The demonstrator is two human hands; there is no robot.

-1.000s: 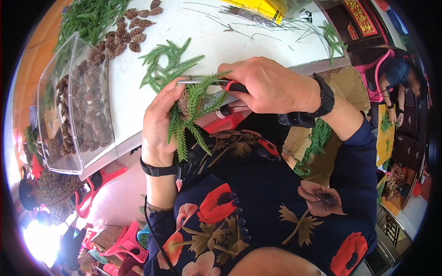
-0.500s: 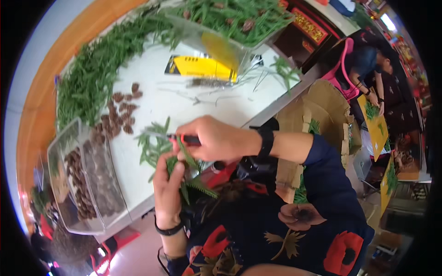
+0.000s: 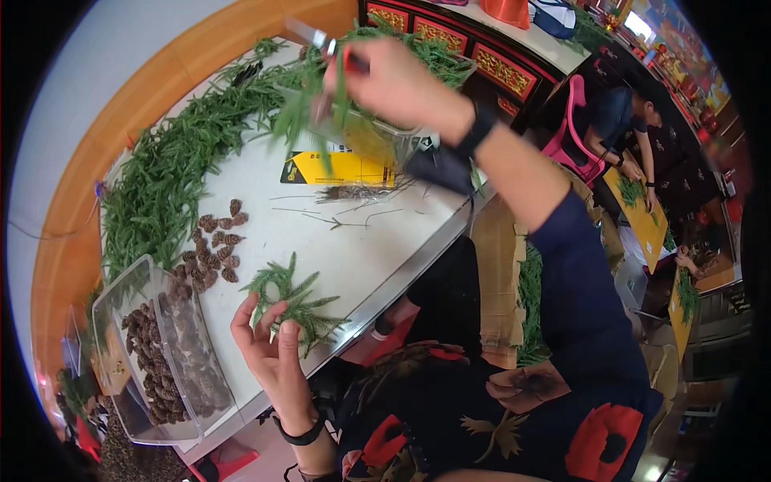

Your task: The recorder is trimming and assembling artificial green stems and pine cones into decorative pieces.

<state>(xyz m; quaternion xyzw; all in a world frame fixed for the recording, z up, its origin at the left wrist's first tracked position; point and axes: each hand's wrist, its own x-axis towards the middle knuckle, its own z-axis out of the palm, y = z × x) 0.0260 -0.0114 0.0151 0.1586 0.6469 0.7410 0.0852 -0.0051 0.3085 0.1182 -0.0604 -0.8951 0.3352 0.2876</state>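
Note:
My left hand (image 3: 271, 353) is at the table's near edge, thumb and fingers around a green artificial pine sprig (image 3: 291, 293) with spread needled tips. My right hand (image 3: 397, 80) is raised over the far side of the table, blurred by motion. It grips a hand tool (image 3: 351, 59) with red and black handles and a silver metal end; whether it is scissors or pliers I cannot tell. Green needled strands (image 3: 309, 116) hang beneath that hand, in front of a clear bin (image 3: 373, 145) heaped with greenery. Whether the fingers hold these strands is unclear.
Small brown pine cones (image 3: 213, 249) lie left of centre, beside a divided clear box (image 3: 173, 361) of cones. Piled greenery (image 3: 165, 169) lines the far left edge. Thin wires (image 3: 345, 210) lie by a yellow package (image 3: 341, 167). Right stands a cardboard box (image 3: 499, 297); beyond, another person (image 3: 618, 120) works.
My right hand has moved up and away from the left hand, carrying the tool toward the far bin. My left hand has shifted slightly left and down, keeping a sprig.

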